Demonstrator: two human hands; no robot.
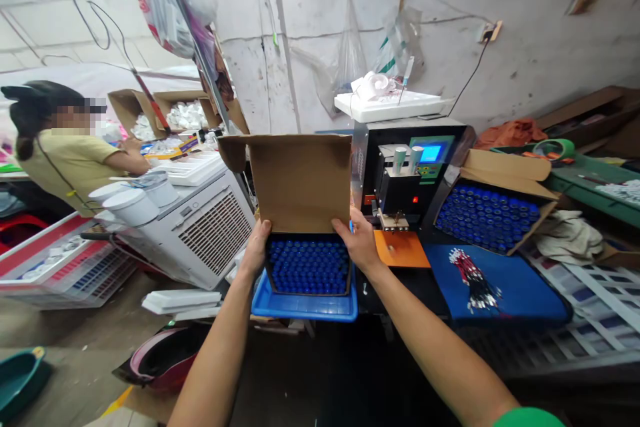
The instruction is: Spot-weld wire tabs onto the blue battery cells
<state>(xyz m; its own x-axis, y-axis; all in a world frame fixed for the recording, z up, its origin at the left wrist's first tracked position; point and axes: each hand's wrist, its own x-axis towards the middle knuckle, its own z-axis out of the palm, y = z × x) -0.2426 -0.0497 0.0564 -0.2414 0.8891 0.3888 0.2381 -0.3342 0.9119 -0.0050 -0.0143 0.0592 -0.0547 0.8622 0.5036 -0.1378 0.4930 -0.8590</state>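
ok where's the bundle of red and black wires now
In the head view, the wire bundle lies on the right, on the blue surface, right of the held box and in front of the other open box.

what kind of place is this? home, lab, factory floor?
Probably a small factory or assembly workshop. Signs: a box packed with rows of blue cylinders, a machine with a lit screen, and a bundle of wires beside it.
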